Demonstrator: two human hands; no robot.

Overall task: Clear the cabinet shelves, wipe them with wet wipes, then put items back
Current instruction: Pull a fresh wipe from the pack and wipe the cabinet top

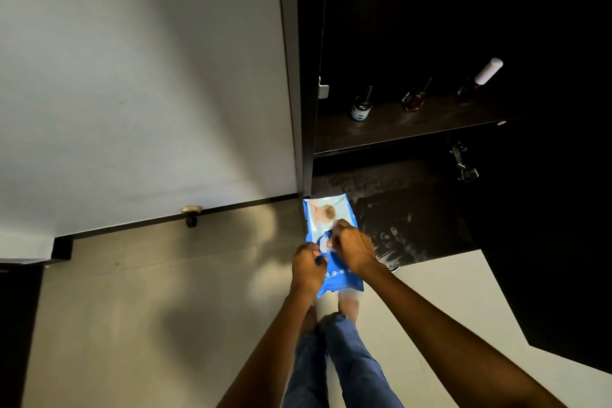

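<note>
While the wet wipes pack [331, 242] rests on the lower shelf [414, 228] edge, long axis running away from the person, the left hand [308, 264] pinches its near side and the right hand [353, 248] fingers [334, 235] close on the centre flap (nearer the opening)

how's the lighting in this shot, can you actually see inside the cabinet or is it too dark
In the head view the cabinet interior is mostly black; only the front of the upper shelf catches light, showing three small bottles. The white door is brightly lit. The wipes pack, held by the left hand and right hand, is clear. Wide-angle distortion tilts the edges.
</note>
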